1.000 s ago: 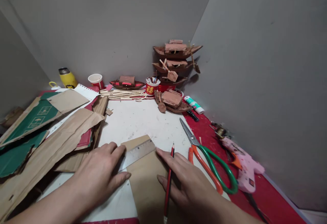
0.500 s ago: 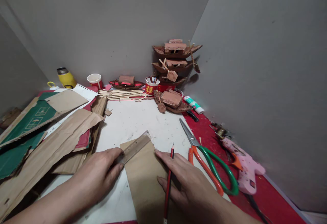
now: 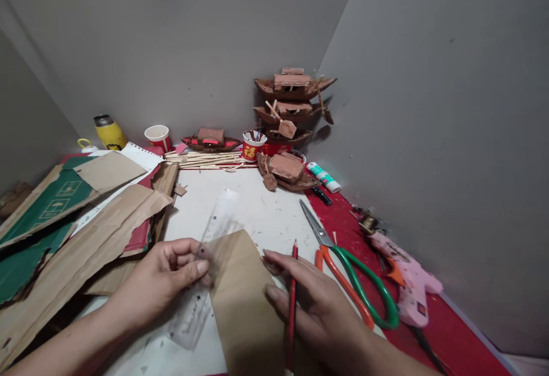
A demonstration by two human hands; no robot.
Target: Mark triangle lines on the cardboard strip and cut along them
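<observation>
My left hand (image 3: 171, 276) pinches a clear ruler (image 3: 189, 319) between thumb and fingers. The ruler slants upward past the left edge of a brown cardboard piece (image 3: 244, 301), and part of it is blurred. At the cardboard's right edge, my right hand (image 3: 309, 299) holds a red and black pencil (image 3: 292, 296), its tip pointing away from me. Orange and green handled scissors (image 3: 338, 256) lie just right of that hand, blades pointing away.
Cardboard scraps (image 3: 107, 233) are piled at the left. Wooden sticks (image 3: 206, 159), model boats (image 3: 287, 170), a red paper cup (image 3: 254, 146) and a yellow bottle (image 3: 110, 133) stand at the back. A pink glue gun (image 3: 414, 290) lies at the right.
The ruler has swung from lying diagonally over the cardboard to a steeper slant at its left edge. My left hand has turned with it. My right hand and pencil have shifted slightly right.
</observation>
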